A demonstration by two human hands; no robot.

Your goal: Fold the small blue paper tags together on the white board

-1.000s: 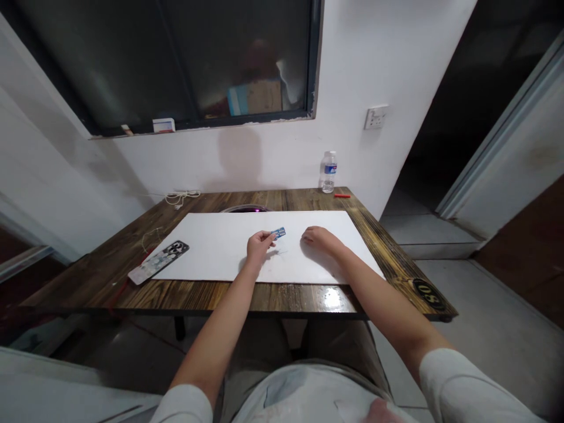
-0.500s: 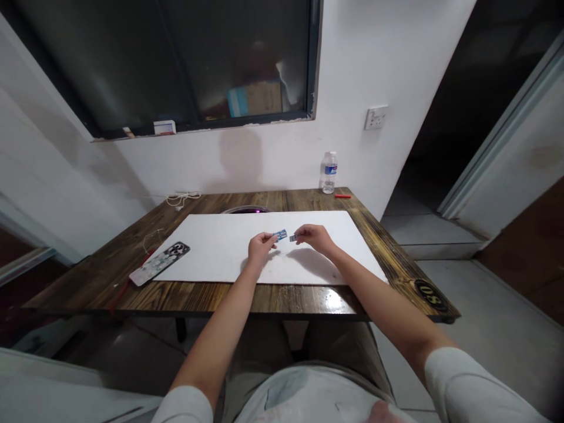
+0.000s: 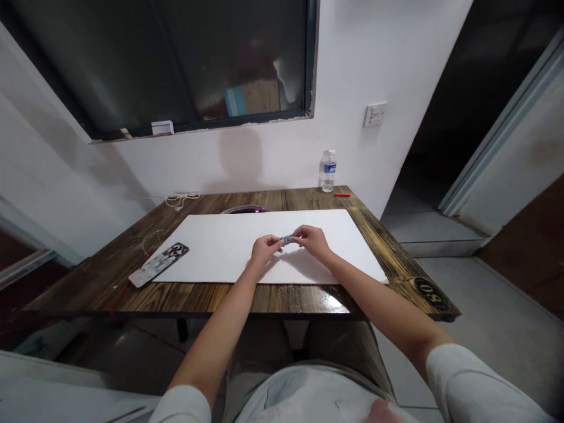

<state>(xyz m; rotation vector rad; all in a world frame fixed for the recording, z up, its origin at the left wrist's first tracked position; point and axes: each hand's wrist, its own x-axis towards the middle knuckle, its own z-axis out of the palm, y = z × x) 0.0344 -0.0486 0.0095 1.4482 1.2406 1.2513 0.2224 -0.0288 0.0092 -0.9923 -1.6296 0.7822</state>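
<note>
My left hand (image 3: pixel 264 249) and my right hand (image 3: pixel 311 241) meet above the middle of a white board (image 3: pixel 211 252) lying on a wooden table (image 3: pixel 282 299). Between their fingertips is a small flat blue card (image 3: pixel 286 239), pinched by my left hand. My right fingertips press against its right end. They appear to hold a tiny dark card, now hidden by the fingers. A patterned phone (image 3: pixel 158 264) lies on the table left of the board, away from both hands.
A plastic water bottle (image 3: pixel 328 171) and a red stick (image 3: pixel 342 194) stand at the table's far right. A white cable (image 3: pixel 182 200) lies at the far edge, and a round dark object (image 3: pixel 244 210) sits partly behind the board. The table ends before a concrete floor.
My right hand has moved left, closing the gap to my left hand. The tiny dark card it held is now out of sight against the blue card.
</note>
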